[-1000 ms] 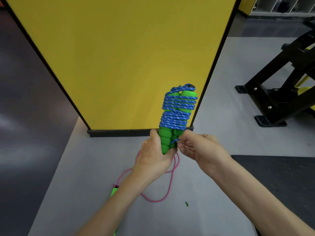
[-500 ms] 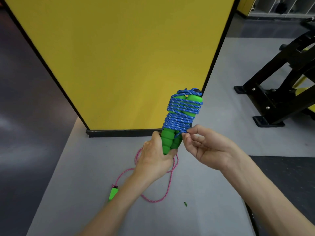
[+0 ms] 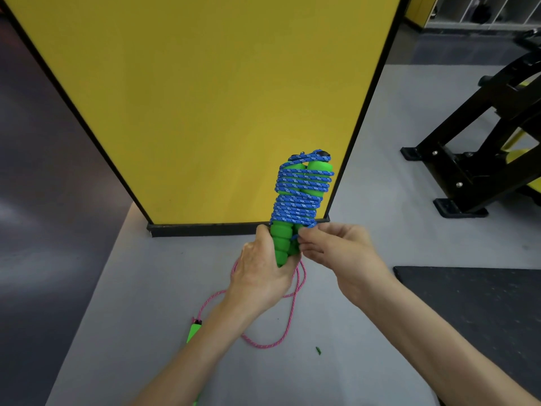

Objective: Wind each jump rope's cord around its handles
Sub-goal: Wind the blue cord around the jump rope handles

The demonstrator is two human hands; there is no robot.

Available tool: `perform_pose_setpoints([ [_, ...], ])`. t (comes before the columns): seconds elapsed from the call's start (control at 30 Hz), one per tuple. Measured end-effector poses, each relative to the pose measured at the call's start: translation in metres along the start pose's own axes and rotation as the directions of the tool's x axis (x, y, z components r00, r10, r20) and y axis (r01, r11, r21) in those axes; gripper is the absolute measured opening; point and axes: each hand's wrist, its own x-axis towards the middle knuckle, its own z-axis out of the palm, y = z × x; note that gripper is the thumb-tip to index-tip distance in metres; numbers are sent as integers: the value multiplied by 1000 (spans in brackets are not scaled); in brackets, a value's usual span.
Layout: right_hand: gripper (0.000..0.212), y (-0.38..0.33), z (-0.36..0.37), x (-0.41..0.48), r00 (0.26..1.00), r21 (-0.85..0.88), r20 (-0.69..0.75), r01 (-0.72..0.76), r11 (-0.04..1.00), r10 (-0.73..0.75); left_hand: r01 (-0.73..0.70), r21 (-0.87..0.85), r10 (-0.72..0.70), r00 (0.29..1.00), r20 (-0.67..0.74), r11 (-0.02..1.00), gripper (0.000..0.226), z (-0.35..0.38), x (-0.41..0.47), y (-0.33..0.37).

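Partly hidden by the left forearm (image 3: 205, 350), a pink cord (image 3: 263, 344) and its handle (image 3: 193, 332) lie on grey floor (image 3: 140, 288). Left hand (image 3: 260, 273) grasps the base of the upright green handles (image 3: 281, 244), wrapped in blue cord (image 3: 301, 194); right hand (image 3: 336, 250) pinches the cord's concealed end. Open floor extends right to the black mat (image 3: 468, 303).

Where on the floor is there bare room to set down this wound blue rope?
Bare grey floor lies left of the pink rope, by the yellow panel's base. Another bare strip runs between the right hand and the black frame, beyond the black mat. Under the blue rope and left hand, pink loops crowd.
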Motion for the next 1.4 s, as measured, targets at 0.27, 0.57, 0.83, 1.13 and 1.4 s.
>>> perform_pose_setpoints([
  [0.27, 17, 2, 2, 4, 980, -158, -149, 108, 982, -132, -14, 48, 14, 1000, 5, 999, 36, 6, -1, -3],
  [0.57, 14, -13, -10, 5, 997, 78, -74, 20, 997, -14, -39, 24, 38, 999, 9, 999, 36, 5, -2, -3],
  [0.83, 13, -16, -22, 15, 999, 96, 45, -14, 995, 10, -47, -59, 50, 997, 54, 997, 36, 8, -2, -10],
  [1.13, 29, -11, -30, 25, 940, -8, 341, -25, 1000, 26, -61, -179, 65, 998, 17, 982, 46, 7, 3, -15],
  [1.4, 49, -8, -30, 27, 967, -11, 254, -23, 1000, 25, -24, -197, 25, 1000, 2, 980, 50, 7, 8, -18],
])
